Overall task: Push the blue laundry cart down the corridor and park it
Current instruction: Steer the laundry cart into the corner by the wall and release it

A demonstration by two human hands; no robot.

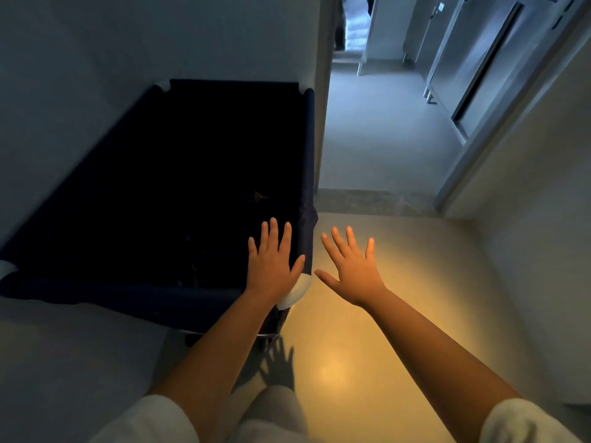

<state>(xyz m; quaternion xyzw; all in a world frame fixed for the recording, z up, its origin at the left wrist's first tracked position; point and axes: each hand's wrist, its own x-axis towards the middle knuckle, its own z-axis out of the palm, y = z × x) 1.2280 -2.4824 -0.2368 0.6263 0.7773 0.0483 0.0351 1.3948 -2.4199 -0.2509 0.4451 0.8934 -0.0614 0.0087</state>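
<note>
Both my hands spread open: left hand (274, 262) over the blue laundry cart (160, 193)'s near right corner, right hand (350, 265) just beside it.

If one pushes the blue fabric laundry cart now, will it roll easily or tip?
The blue fabric laundry cart probably rolls easily: a metal base shows low at its near corner, on smooth floor. It looks empty, so likely light. Its cloth walls may sag; pushing the padded rim is safer. Neither hand grips it now.

Dim pale plaster wall (96, 43) at left; glossy beige floor (367, 314) glows with warm light; grey metal sliding door (473, 68) at right.
</note>
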